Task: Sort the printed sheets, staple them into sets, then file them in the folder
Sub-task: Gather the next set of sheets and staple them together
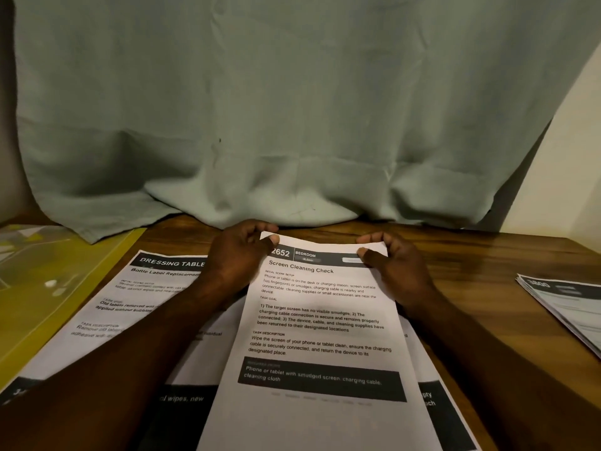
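Two pages lie nearest to the viewer. The upper one is the "Screen Cleaning Check" page (318, 320), which runs from below the wrists up to the fingertips. Under it, showing at its right edge below the right hand (395, 265), is a second printed page (432, 395), so I judge that the upper page is being laid on a small pile to make one set. To the left of the left hand (242, 252), partly covered by the forearm, rests the "Dressing Table" page (143, 294), flat on the counter (455, 252). Probably it belongs to a different set and is kept aside for that reason. Farther left of it lies the yellow folder (48, 307), within reach for the filing step. Well to the right of the right hand is a fanned stack of printed sheets (566, 304), likely the ones not yet sorted. Higher up, the left hand pinches the top left corner of the upper page, thumb on top and fingers curled behind, and the right hand pinches the top right corner in the same way. Holding both corners lets the person square the page with the pile and read its heading. No stapler is visible. Beyond the hands is bare wooden counter, and behind it hangs a grey-green cloth (292, 109).
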